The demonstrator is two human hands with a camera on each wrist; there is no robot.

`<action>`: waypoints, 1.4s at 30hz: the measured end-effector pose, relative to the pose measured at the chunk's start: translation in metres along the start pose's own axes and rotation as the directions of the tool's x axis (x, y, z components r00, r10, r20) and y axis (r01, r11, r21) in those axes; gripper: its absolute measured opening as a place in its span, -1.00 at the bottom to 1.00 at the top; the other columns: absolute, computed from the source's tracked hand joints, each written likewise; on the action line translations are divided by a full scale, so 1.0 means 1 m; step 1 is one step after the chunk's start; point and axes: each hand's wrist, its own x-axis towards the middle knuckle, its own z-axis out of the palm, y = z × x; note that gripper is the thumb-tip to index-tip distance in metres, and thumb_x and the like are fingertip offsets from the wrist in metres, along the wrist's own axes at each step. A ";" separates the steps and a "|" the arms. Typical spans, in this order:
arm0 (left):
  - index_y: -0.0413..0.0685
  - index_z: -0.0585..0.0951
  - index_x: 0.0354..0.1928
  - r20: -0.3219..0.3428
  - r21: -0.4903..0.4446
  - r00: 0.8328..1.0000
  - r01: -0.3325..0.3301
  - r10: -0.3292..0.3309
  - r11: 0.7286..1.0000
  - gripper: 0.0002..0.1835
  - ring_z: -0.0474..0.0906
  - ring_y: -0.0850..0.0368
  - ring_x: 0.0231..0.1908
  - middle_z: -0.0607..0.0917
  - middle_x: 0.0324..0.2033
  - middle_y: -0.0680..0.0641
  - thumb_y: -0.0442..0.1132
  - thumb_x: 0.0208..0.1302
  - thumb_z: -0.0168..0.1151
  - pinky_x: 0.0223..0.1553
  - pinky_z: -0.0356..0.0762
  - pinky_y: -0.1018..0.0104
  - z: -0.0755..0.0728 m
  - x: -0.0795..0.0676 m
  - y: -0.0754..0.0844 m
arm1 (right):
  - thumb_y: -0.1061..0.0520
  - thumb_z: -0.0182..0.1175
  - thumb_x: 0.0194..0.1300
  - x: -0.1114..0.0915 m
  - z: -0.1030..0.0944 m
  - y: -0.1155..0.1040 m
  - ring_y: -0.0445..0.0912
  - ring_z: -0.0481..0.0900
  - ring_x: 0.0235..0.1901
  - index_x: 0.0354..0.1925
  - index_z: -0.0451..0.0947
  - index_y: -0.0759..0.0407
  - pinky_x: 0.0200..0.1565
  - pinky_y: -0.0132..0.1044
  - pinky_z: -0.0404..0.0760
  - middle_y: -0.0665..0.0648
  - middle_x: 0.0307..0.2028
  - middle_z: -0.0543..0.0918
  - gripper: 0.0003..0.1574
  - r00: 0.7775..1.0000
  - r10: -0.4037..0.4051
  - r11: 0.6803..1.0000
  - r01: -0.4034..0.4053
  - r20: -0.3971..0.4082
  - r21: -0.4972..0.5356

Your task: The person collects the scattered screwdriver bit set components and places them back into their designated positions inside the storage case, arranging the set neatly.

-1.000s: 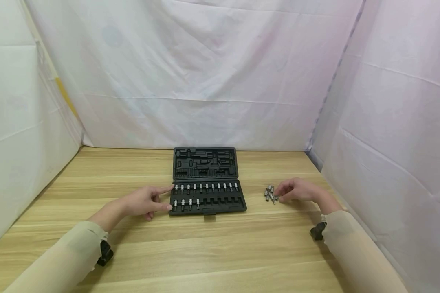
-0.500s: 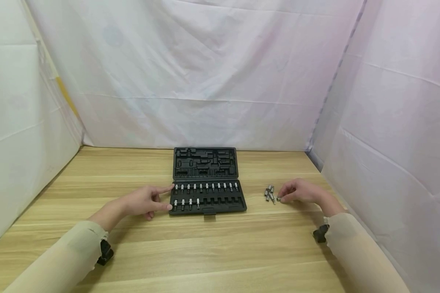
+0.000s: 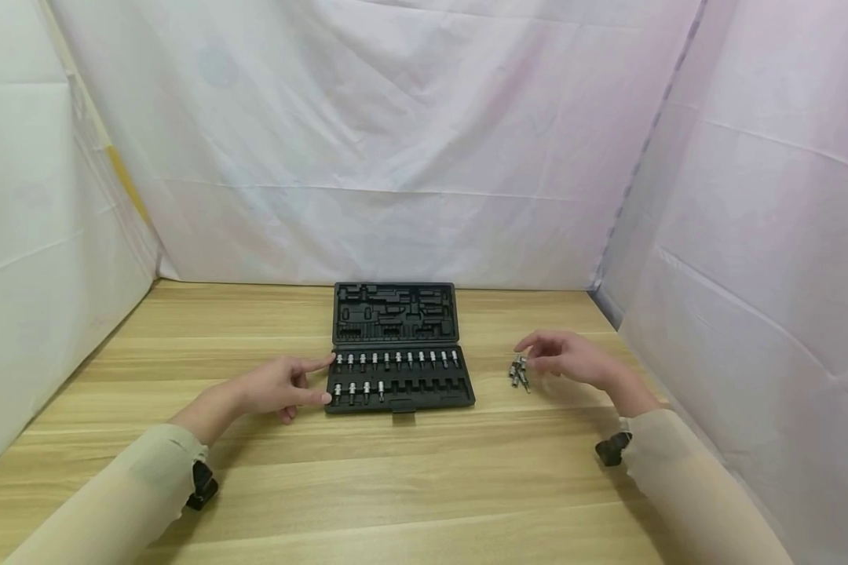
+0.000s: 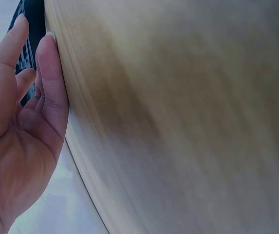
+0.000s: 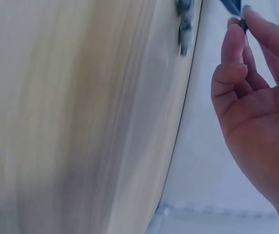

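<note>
A black socket case (image 3: 434,402) lies unfolded on the table, its moulded lid (image 3: 396,333) at the back. Silver bit sockets (image 3: 399,361) fill the rear row; several more (image 3: 367,390) occupy the left of the front row, beside bare slots. My left hand (image 3: 275,388) touches the case's left edge with straight index finger and thumb. Raised just over a small pile of bit sockets (image 3: 516,375) is my right hand (image 3: 572,361). The right wrist view shows its thumb and finger pinching a small dark-ended bit socket (image 5: 243,25), partly hidden.
The wooden table (image 3: 410,486) extends between the case and the pile and toward the front. White cloth walls (image 3: 396,141) stand behind and at both sides. Both wrists carry black camera mounts (image 3: 613,449).
My right hand has lifted from the table beside the pile, taking the rightmost bit socket with it. My left hand stays at the case's edge.
</note>
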 end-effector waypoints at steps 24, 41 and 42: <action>0.10 0.22 0.75 -0.004 0.014 1.000 0.010 -0.010 1.000 -0.02 0.59 0.06 -0.46 0.52 -0.35 -0.10 0.03 0.42 0.53 -0.41 0.81 0.19 -0.001 0.001 -0.002 | 0.20 0.25 0.65 0.054 0.072 -0.080 0.05 0.85 0.01 0.39 0.59 0.27 0.17 0.14 0.85 0.40 0.16 0.71 -0.55 0.984 -0.110 0.959 0.067 0.142 0.276; 0.09 0.21 0.75 -0.002 0.012 1.000 0.005 -0.005 1.000 -0.02 0.59 0.07 -0.46 0.52 -0.36 -0.09 0.04 0.43 0.52 -0.42 0.81 0.20 -0.001 0.001 -0.002 | 0.01 0.51 0.45 0.092 0.113 -0.105 -0.13 0.78 -0.10 0.03 0.79 0.04 -0.06 -0.23 0.77 -0.03 -0.10 0.86 -0.75 0.982 -0.135 0.989 0.127 0.129 0.069; 0.10 0.22 0.75 -0.002 0.008 1.000 0.006 -0.006 1.000 -0.02 0.59 0.07 -0.46 0.52 -0.37 -0.09 0.03 0.43 0.52 -0.42 0.81 0.19 0.000 0.001 -0.002 | 0.03 0.52 0.45 0.094 0.115 -0.107 -0.13 0.79 -0.10 0.01 0.79 0.03 -0.03 -0.24 0.78 -0.02 -0.11 0.86 -0.77 0.980 -0.141 0.989 0.133 0.137 0.068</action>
